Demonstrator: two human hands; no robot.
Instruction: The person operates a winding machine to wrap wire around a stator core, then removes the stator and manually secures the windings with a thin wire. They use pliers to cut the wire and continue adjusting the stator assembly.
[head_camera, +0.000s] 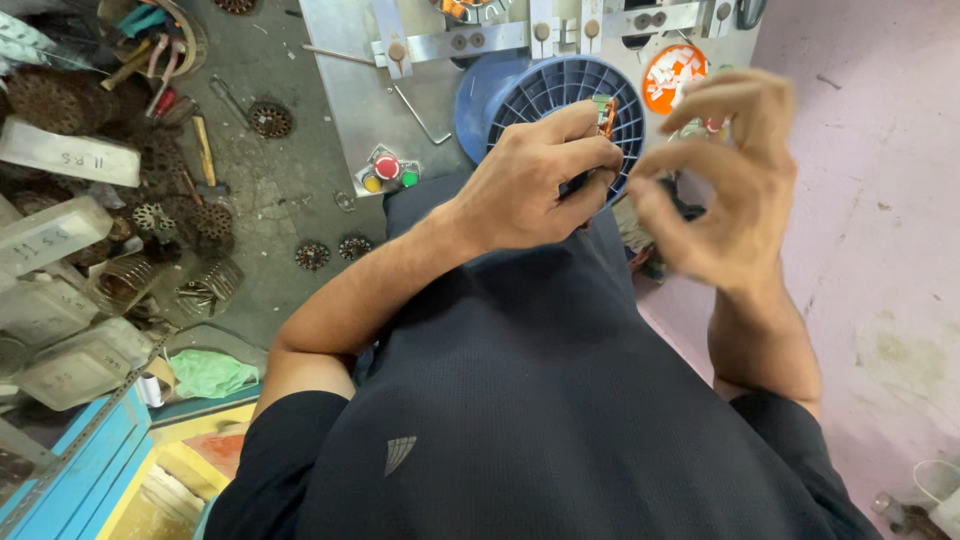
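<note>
My left hand (530, 185) is closed around a small part with copper-coloured winding and a green bit (604, 112), held up in front of my chest. My right hand (722, 175) hovers just to the right of it, blurred. Its fingers are curled and apart, and nothing shows in them. The thumb and forefinger tips are close to the left hand's fingertips. Both hands are over a blue ribbed round spool (545, 90). My dark shirt (520, 400) fills the lower middle of the view.
A grey metal machine panel (345, 90) carries red, yellow and green buttons (386, 170) and a bent hex key (420, 115). An orange dish of white pieces (672, 75) sits behind. Round laminated metal cores (268, 120), white blocks (60, 155) and a green cloth (210, 372) lie left. Pink floor (880, 200) is on the right.
</note>
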